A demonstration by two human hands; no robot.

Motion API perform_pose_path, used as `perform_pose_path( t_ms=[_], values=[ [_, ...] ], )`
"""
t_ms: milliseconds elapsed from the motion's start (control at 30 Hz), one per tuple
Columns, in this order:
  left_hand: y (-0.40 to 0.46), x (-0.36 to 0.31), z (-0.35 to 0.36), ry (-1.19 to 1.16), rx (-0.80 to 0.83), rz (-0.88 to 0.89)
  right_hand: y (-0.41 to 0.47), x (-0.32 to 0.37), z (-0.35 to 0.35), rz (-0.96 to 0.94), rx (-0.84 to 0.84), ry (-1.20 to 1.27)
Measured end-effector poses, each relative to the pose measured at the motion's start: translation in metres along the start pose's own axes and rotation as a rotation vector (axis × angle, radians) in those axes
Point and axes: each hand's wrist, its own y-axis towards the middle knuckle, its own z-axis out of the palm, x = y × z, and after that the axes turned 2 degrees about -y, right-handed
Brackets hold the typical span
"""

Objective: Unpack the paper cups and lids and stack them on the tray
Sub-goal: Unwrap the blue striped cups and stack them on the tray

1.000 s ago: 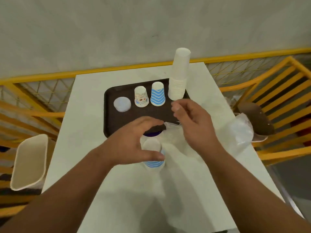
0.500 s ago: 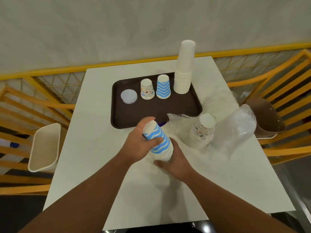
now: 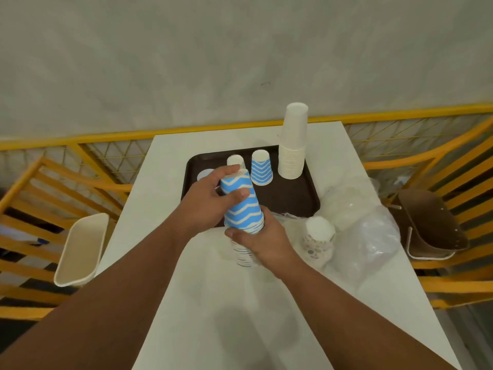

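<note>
Brown plastic tray is my landmark, white cup tower at its far right corner. Near its front edge, my left hand grips the blue-striped paper stack; my right hand clasps its rims. Risk: thin nested cups separate if tilted.

— What is different from 1 second ago?
— Then the left hand hovered over a blue-striped cup stack in the plastic wrap, and the right hand pinched the wrap. Now the stack is out, raised near the tray's front edge.
— And the grips?
— The left hand holds its upper part; the right hand has dropped to the lower rims.
</note>
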Motion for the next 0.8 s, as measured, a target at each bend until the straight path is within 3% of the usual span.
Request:
perform_pose_path(
  t_ms=[133,367,500,600,800],
  values=[
    [0.030,-0.006,-0.001,0.177,-0.088,0.094,0.026,0.013,0.001,-0.013,-0.098,0.014],
    [0.112,-0.006,-0.008,0.282,-0.004,0.170,0.083,0.018,0.015,0.060,-0.312,-0.002],
    [0.163,-0.015,-0.009,0.162,-0.139,0.248,0.101,0.006,0.022,0.145,-0.450,0.019],
    [0.193,-0.020,-0.008,0.056,-0.153,0.349,0.104,-0.003,0.026,0.206,-0.541,0.090],
    [0.219,0.017,0.008,0.269,0.053,0.429,0.097,-0.021,0.034,0.175,-0.666,0.266]
  ],
)
